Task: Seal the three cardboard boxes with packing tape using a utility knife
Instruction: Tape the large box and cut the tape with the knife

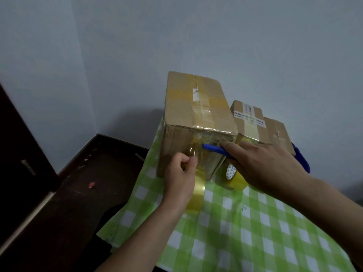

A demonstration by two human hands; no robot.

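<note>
A large cardboard box stands on the green checked tablecloth, with yellowish tape along its top seam and down its near face. My left hand pinches a strip of tape that hangs from that face. My right hand holds a blue utility knife with its tip against the tape on the near face. A tape roll stands behind my right hand, partly hidden. A smaller labelled box sits to the right, with another box beside it.
The table's left edge drops to a dark floor with a small red scrap. A pale wall rises close behind the boxes. Something blue shows past my right hand. A dark door is at the far left.
</note>
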